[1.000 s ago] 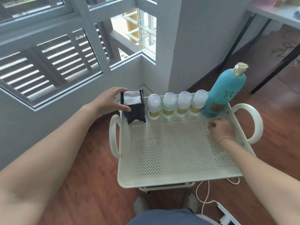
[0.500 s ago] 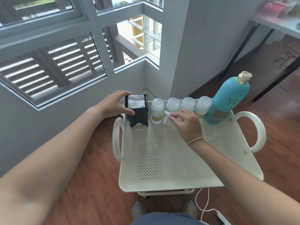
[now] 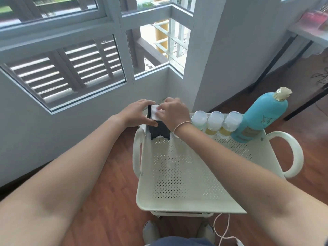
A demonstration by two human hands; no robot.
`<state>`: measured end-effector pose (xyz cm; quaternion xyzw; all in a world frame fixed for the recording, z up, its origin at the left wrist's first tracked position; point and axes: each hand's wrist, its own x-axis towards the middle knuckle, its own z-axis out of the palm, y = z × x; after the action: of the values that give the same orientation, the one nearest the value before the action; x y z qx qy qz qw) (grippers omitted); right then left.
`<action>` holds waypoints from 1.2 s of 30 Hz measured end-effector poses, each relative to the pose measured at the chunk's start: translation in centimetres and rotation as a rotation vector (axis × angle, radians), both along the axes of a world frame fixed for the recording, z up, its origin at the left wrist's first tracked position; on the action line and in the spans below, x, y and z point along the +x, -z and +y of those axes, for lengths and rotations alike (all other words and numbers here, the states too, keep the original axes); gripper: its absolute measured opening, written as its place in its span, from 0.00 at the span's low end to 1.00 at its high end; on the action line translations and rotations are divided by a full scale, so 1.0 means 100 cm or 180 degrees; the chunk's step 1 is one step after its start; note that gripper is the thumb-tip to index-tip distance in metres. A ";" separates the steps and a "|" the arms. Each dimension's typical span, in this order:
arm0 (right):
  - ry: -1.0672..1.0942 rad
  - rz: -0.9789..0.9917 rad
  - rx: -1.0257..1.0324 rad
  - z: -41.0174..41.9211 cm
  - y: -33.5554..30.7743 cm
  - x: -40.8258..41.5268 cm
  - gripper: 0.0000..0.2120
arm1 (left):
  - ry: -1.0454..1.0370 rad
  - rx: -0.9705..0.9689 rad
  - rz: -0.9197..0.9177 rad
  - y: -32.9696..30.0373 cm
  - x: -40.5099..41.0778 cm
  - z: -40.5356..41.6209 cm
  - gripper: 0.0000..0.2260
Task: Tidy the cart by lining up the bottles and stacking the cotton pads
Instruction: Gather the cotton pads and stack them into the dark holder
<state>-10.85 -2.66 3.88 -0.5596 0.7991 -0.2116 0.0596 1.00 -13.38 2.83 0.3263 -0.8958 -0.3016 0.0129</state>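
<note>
A black pad holder (image 3: 158, 130) stands at the far left corner of the cream perforated cart tray (image 3: 177, 174). My left hand (image 3: 136, 114) grips the holder's left side. My right hand (image 3: 172, 112) is over the holder's top, pressing a white cotton pad (image 3: 154, 112) onto the stack inside. Three small clear-capped bottles (image 3: 215, 121) stand in a row along the tray's far edge; my right wrist hides whatever is left of them. A tall teal bottle (image 3: 262, 118) with a gold cap stands at the far right end of the row.
The cart has looped handles on the left (image 3: 136, 153) and right (image 3: 294, 153). It sits in a corner under windows beside a grey wall (image 3: 230, 50). A white cable (image 3: 223, 228) lies on the wooden floor near my feet. A dark-legged table (image 3: 301, 32) is at the upper right.
My right hand picked up a cotton pad near the teal bottle, carried it left across the small bottles and now sets it on the holder. My left hand stayed on the holder.
</note>
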 end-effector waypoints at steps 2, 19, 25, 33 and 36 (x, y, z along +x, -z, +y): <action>-0.0039 0.0153 0.0297 -0.004 0.002 -0.001 0.13 | 0.0000 0.0004 0.0007 0.000 0.000 0.000 0.37; -0.0147 0.0552 0.0665 -0.018 -0.001 -0.006 0.14 | 0.0003 0.0024 -0.0045 0.002 -0.002 -0.002 0.38; 0.0103 -0.0441 -0.0138 0.008 -0.010 -0.021 0.10 | 0.0085 -0.0255 -0.0190 0.001 -0.003 0.000 0.40; 0.0301 -0.0884 -0.0646 0.090 0.015 -0.052 0.08 | 0.0049 -0.0617 0.0514 -0.013 -0.005 0.037 0.39; 0.0357 -0.0811 -0.0396 0.124 0.042 -0.061 0.09 | 0.0169 -0.0881 0.0758 -0.006 -0.009 0.070 0.33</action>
<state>-16.94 9.74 -0.35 -0.4853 0.8004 -0.3331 0.1138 0.08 -6.34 3.46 0.2596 -0.9291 -0.2122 0.1558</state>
